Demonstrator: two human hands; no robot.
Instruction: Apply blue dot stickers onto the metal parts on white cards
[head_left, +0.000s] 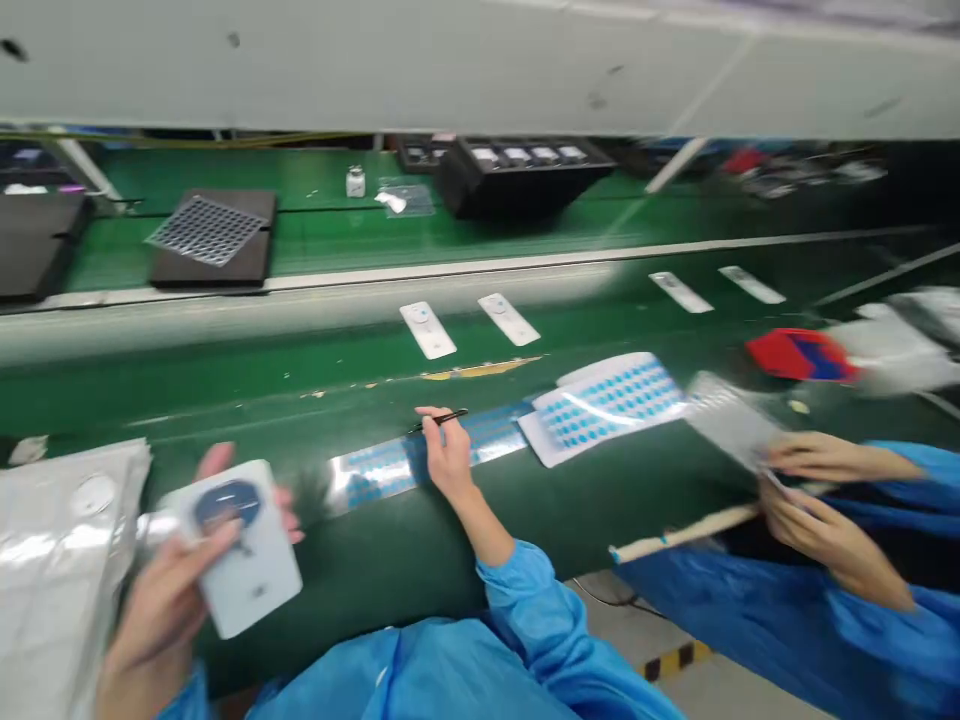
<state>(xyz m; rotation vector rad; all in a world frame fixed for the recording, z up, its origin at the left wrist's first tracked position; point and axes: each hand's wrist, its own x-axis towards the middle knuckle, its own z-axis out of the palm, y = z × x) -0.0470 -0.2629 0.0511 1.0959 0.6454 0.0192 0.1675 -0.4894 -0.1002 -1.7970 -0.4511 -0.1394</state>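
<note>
My left hand (161, 600) grips a white rectangular device (238, 548) with a dark blue round patch on its face, held over the near edge of the green bench (375, 560). My right hand (448, 455) pinches black tweezers (439, 421) and rests on a long strip of blue round stickers (390, 462) lying on the bench. A white sheet covered with blue dot stickers (607, 400) lies just to the right of that strip.
A stack of clear plastic bags (52, 560) sits at the near left. Two white devices (427, 329) (508, 319) lie on the conveyor, two more farther right. A co-worker's hands (810, 500) in blue sleeves handle a bag at right. Black trays (214, 238) stand behind.
</note>
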